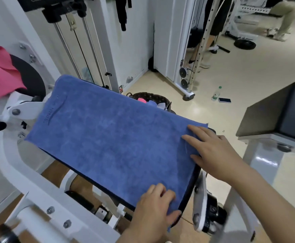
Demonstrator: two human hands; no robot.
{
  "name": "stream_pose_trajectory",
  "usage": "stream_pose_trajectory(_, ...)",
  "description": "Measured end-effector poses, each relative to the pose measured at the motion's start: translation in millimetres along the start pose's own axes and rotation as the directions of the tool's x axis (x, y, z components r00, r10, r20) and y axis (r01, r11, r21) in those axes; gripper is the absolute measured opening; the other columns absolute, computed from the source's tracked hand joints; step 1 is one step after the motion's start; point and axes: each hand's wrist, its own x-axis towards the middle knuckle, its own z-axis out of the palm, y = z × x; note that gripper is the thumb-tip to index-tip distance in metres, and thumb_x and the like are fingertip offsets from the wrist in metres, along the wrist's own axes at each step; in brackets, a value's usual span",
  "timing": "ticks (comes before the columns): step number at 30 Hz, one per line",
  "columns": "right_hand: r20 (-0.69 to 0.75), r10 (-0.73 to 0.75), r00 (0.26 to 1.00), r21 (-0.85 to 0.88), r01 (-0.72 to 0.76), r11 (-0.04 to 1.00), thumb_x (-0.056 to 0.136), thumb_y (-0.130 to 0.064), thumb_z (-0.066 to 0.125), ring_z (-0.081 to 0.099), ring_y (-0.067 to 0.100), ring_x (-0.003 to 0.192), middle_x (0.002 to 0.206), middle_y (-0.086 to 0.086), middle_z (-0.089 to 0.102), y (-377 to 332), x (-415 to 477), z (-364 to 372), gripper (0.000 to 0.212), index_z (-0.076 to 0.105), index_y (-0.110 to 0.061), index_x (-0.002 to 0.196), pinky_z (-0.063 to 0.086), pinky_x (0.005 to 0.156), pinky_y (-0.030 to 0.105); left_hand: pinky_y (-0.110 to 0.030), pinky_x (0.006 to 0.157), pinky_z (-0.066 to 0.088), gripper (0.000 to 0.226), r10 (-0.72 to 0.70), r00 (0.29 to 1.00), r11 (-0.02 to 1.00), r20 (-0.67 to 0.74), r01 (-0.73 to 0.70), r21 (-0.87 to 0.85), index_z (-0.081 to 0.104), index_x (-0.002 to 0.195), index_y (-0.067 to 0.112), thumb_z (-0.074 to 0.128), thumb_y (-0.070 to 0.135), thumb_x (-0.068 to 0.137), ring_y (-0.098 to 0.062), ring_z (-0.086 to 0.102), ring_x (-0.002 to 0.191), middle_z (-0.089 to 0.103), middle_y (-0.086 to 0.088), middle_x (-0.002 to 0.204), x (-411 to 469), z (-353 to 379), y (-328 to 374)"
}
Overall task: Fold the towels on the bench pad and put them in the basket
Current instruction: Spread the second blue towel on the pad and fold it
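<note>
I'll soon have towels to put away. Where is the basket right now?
The basket is in the upper centre of the head view, partly hidden behind the far edge of the blue towel.

Only two hands and the arms behind them show of the person. The right grip [211, 153], at the right of the frame, is a bare hand with slim fingers; its nails are too small to make out. Behind it the right forearm [266, 195] is uncovered as far as the lower right corner, where the picture blurs. The left grip [154, 206], at the lower middle, is likewise a bare hand, its knuckles ridged along the back. The left wrist [139, 232] is bare down to the bottom edge.
</note>
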Motion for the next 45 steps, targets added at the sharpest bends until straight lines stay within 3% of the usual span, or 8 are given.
stream_pose_trajectory(7,0.050,-0.116,0.992,-0.020,0.117,0.993,0.079,-0.033,0.072,0.038,0.028,0.132,0.149,0.003,0.038,11,6,-13,0.063,0.049,-0.028,0.138,0.050,0.087,0.040,-0.023,0.048,0.041,0.022,-0.118,0.991,0.981,-0.061,0.126,0.146,0.052,0.068,0.029,0.060,0.050,0.065,-0.010,0.050,0.068,0.046,0.013,0.076,-3,5,21)
stream_pose_trajectory(14,0.186,-0.162,0.969,-0.159,0.193,0.968,0.079,-0.046,0.067,0.027,0.019,0.135,0.152,-0.006,0.020,14,7,-28,0.077,0.027,-0.038,0.145,0.044,0.072,0.029,-0.015,0.054,0.030,0.012,-0.334,0.942,0.883,0.002,0.314,-0.350,0.048,0.063,0.017,0.057,0.024,0.065,-0.005,0.041,0.060,0.045,0.009,0.059,-16,-14,12)
stream_pose_trajectory(21,-0.122,-0.223,0.967,-0.088,0.213,0.973,0.065,-0.005,0.079,0.058,0.026,0.081,0.103,-0.005,0.067,31,14,-13,0.036,0.071,-0.027,0.093,0.045,0.046,0.030,-0.021,0.059,0.036,0.012,-0.448,0.876,0.661,0.178,0.459,-0.593,0.052,0.065,0.022,0.062,0.017,0.071,-0.008,0.043,0.058,0.048,0.011,0.058,-24,-27,1)
stream_pose_trajectory(25,-0.236,-0.082,0.968,0.018,0.089,0.996,0.083,-0.012,0.066,0.053,0.025,0.088,0.087,-0.007,0.068,27,19,-14,0.009,0.070,-0.020,0.082,0.050,0.055,0.036,-0.024,0.060,0.028,0.022,-0.492,0.857,0.579,0.156,0.455,-0.676,0.048,0.068,0.019,0.061,0.014,0.085,-0.012,0.034,0.060,0.035,0.003,0.060,-27,-30,-5)
stream_pose_trajectory(28,-0.218,0.034,0.975,0.200,0.011,0.980,0.088,-0.011,0.059,0.051,0.025,0.096,0.095,-0.005,0.068,25,26,-21,0.015,0.072,-0.020,0.090,0.044,0.068,0.031,-0.024,0.060,0.030,0.022,-0.538,0.831,0.495,0.140,0.446,-0.745,0.052,0.076,0.011,0.061,0.021,0.093,-0.016,0.035,0.061,0.034,-0.004,0.062,-30,-34,-8)
stream_pose_trajectory(33,-0.086,0.198,0.976,0.616,-0.104,0.781,0.087,0.000,0.054,0.056,0.016,0.085,0.091,-0.004,0.063,16,52,-41,0.025,0.068,-0.020,0.086,0.038,0.076,0.022,-0.021,0.063,0.044,0.013,-0.646,0.763,0.455,-0.003,0.382,-0.805,0.068,0.080,0.007,0.070,0.019,0.087,-0.009,0.056,0.065,0.063,-0.010,0.068,-38,-53,-20)
stream_pose_trajectory(37,0.029,0.274,0.961,0.923,-0.132,0.362,0.087,0.004,0.058,0.060,0.009,0.066,0.075,0.001,0.061,-11,84,-56,0.019,0.068,-0.012,0.085,0.058,0.064,0.024,-0.022,0.061,0.046,0.006,-0.696,0.718,0.434,-0.019,0.400,-0.807,0.076,0.074,0.016,0.076,0.015,0.080,-0.010,0.060,0.064,0.070,-0.008,0.070,-46,-82,-55)
stream_pose_trajectory(45,-0.150,0.229,0.962,0.708,-0.057,0.703,0.084,-0.009,0.060,0.064,0.018,0.078,0.074,-0.002,0.069,-104,182,-65,0.017,0.070,-0.022,0.080,0.049,0.071,0.028,-0.013,0.054,0.049,0.021,-0.739,0.666,0.463,-0.098,0.398,-0.792,0.076,0.079,0.019,0.070,0.000,0.084,-0.002,0.064,0.056,0.073,0.000,0.067,-62,-148,-159)
